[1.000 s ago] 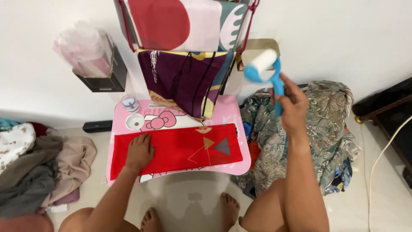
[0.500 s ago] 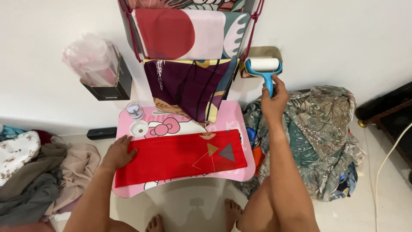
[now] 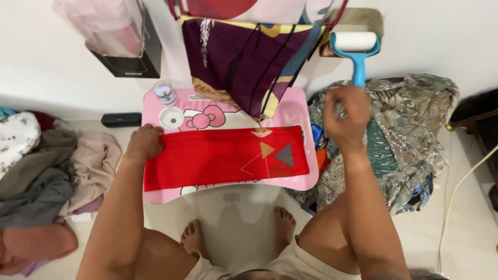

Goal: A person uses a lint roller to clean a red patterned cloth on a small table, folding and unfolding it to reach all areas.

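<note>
1. Two hands are in view over a small pink lap table [image 3: 306, 179] that stands on a pale floor.
2. The left hand [image 3: 144, 143] lies flat and open, palm down, on the left end of a folded red cloth [image 3: 218, 155]. It presses the cloth and grips nothing.
3. The red cloth is spread along the table from left to right. It has small triangles printed near its right end.
4. The right hand [image 3: 345, 118] is closed around the blue handle of a lint roller [image 3: 356, 45]. The white roll points away from the person, above the right edge of the table, well apart from the red cloth.
5. A purple patterned cloth [image 3: 244, 62] hangs down over the far side of the table.
6. A patterned grey-green fabric heap [image 3: 410, 119] lies at the right, and a pile of clothes [image 3: 41, 171] at the left.
</note>
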